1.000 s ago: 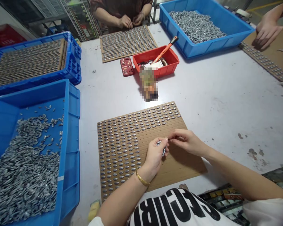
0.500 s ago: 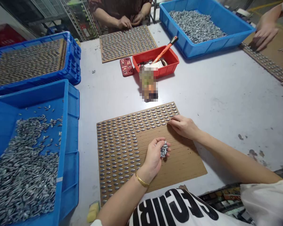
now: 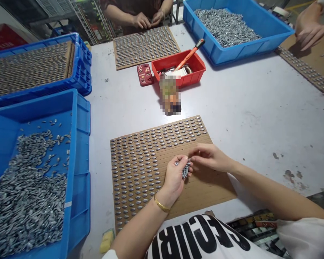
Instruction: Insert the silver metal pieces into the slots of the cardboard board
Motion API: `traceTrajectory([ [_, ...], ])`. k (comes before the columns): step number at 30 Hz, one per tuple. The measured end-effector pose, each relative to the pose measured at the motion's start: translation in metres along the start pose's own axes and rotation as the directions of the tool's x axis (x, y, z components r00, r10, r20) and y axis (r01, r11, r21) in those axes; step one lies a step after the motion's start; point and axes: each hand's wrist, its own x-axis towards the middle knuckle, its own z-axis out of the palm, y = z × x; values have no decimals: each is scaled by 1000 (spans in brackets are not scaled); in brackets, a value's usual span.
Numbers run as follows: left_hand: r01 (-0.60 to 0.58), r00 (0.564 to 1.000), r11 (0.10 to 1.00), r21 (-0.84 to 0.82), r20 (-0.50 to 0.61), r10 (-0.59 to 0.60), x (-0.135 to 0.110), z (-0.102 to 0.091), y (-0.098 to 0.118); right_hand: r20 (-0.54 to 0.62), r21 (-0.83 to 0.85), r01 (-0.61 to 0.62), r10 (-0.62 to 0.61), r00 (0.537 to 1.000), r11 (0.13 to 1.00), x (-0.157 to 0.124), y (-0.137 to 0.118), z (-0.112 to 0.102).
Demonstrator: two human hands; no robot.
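Observation:
A brown slotted board (image 3: pixel 205 187) lies on the grey table in front of me, its left part and top rows filled with small grey metal pieces. My left hand (image 3: pixel 175 176) hovers over the board, cupped shut on a small handful of the metal pieces (image 3: pixel 184 169). My right hand (image 3: pixel 210 158) is just to its right, fingertips pinched together at that handful. Whether it grips a piece is hidden by the fingers.
A blue bin (image 3: pixel 81 151) of loose metal pieces stands at my left, with another blue bin (image 3: pixel 83 72) of filled boards behind it. A red tray (image 3: pixel 197 68) with an orange-handled tool, a red phone (image 3: pixel 145 75), a far blue bin (image 3: pixel 270 36). Other people's hands work at the far and right edges.
My right hand went out to the board's upper right rows, then came back to the handful in my left hand. The left hand stayed over the board.

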Motion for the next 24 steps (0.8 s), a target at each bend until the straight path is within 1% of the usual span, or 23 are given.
traceTrajectory([
  [1, -5, 1000, 1000, 11, -3, 5, 0, 0, 0, 34, 83, -37, 34, 999, 996, -3, -4, 3],
  [3, -13, 1000, 999, 39, -11, 13, 1, 1, 0, 54, 172, -93, 85, 995, 981, -6, -9, 6],
  [6, -14, 1000, 997, 80, -14, 15, 2, 1, -1, 60, 220, -140, 130, 990, 965, -7, -9, 7],
  [8, -7, 1000, 996, 94, -14, 8, 3, 0, -3, 50, 227, -138, 130, 990, 964, -7, -5, 6],
  [10, 5, 1000, 996, 94, -1, -4, 3, -1, -4, 9, 210, -99, 99, 995, 973, -7, -2, 4],
  [12, 15, 1000, 996, 86, 25, -17, 4, -1, -5, -22, 148, -34, 38, 999, 988, -9, 0, 5],
  [15, 19, 999, 996, 91, 42, -23, 5, 0, -5, 8, -62, 72, -72, 997, 996, -13, 1, 8],
  [17, 21, 999, 994, 106, 44, -26, 6, 1, -3, 43, -212, 115, -109, 993, 971, -16, 0, 10],
  [18, 26, 998, 994, 106, 46, -31, 6, 2, -2, 47, -260, 126, -117, 992, 958, -17, -1, 10],
  [19, 34, 998, 994, 101, 46, -39, 6, 2, -1, 43, -282, 127, -120, 992, 951, -17, -2, 9],
  [21, 66, 997, 995, 70, 34, -68, 5, 3, 0, -4, -255, 83, -87, 996, 964, -17, -1, 4],
  [23, 98, 995, 995, 32, 11, -98, 4, 2, 1, -91, -165, -17, 2, 996, 986, -16, 3, -4],
  [24, 107, 994, 994, 19, 2, -107, 4, 2, 1, -145, -119, -71, 54, 988, 990, -14, 7, -9],
])
